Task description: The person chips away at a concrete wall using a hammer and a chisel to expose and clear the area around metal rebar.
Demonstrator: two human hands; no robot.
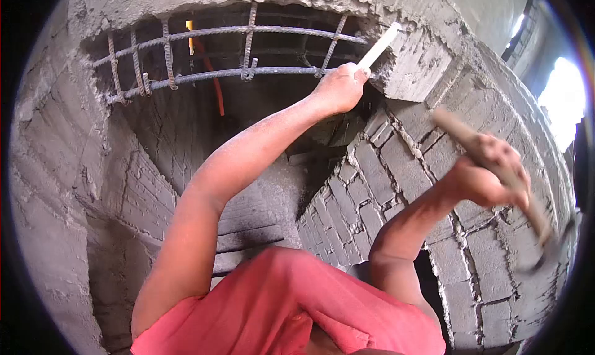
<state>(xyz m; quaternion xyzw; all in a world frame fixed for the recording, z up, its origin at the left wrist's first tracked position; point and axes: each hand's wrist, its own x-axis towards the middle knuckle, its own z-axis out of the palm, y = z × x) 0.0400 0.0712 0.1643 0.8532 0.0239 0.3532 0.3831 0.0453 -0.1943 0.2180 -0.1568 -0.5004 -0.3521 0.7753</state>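
Note:
My left hand [343, 89] is closed around a pale, straight chisel [379, 47]. The chisel slants up to the right, its far end at the broken concrete edge [416, 63] beside the opening. On the right, my right hand [493, 175] grips a hammer by its wooden handle [462, 128]. The hammer's dark head [548, 256] hangs at the lower right, away from the chisel and smeared by motion.
Crossed steel rebar [248, 29] spans the dark opening, where an orange strip [218, 94] hangs. Brickwork with rough mortar joints [396, 169] curves along the right. A rough concrete wall [46, 169] stands at left. Bright light enters at far right.

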